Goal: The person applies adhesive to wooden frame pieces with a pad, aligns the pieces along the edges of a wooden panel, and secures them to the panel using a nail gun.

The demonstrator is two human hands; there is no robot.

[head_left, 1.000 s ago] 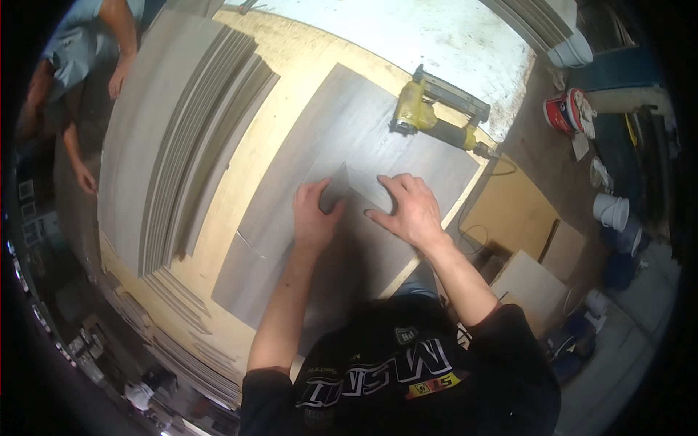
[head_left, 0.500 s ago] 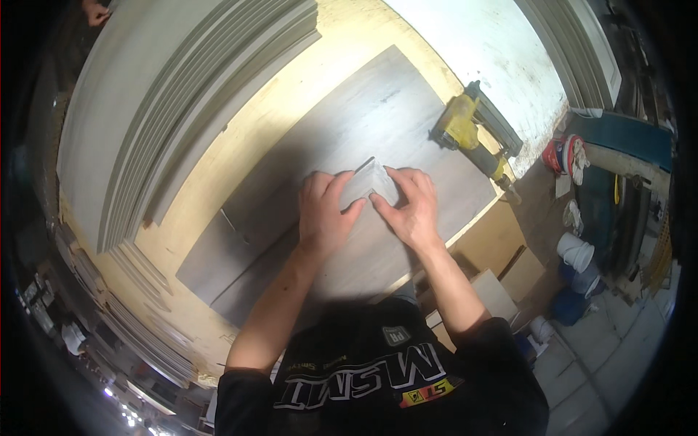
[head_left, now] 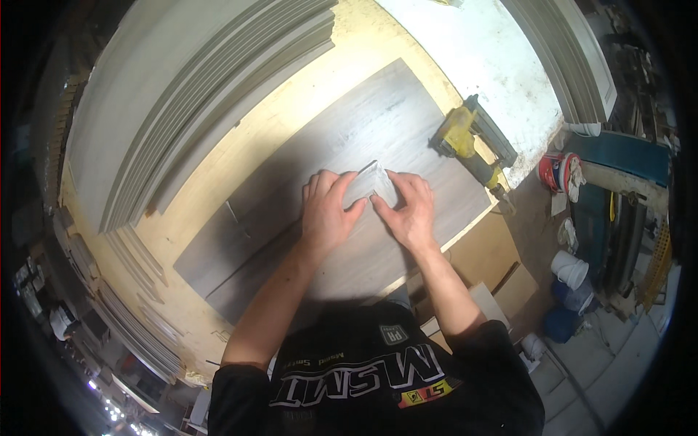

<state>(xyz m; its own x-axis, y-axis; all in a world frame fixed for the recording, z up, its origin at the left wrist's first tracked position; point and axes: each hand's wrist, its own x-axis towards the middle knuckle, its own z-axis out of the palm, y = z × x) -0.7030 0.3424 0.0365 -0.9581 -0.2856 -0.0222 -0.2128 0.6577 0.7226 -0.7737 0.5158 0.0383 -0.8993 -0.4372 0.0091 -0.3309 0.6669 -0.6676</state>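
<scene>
Between my two hands is a small grey angled piece point(head_left: 375, 179), shaped like an upside-down V, its point away from me. My left hand point(head_left: 327, 214) pinches its left arm between thumb and fingers. My right hand point(head_left: 413, 214) grips the right arm the same way, both thumbs at the inner corner. Under the hands lies a grey wood-grain panel point(head_left: 363, 102) on a pale wooden worktop; whether the piece touches it I cannot tell. A yellow and black nail gun point(head_left: 465, 142) rests beyond my right hand, at the panel's right edge.
Long grey boards point(head_left: 211, 94) are stacked at the far left, with thin strips point(head_left: 142, 265) nearer. More boards point(head_left: 556, 58) stand at the far right, past a white surface point(head_left: 487, 51). Cardboard point(head_left: 487, 254), a red and white bucket point(head_left: 555, 172) and a white bucket point(head_left: 569, 269) are on the right.
The view has shifted slightly, so the panel and nail gun sit a little lower. The angled piece has turned slightly in my fingers. Another person's hand at the upper left is out of view.
</scene>
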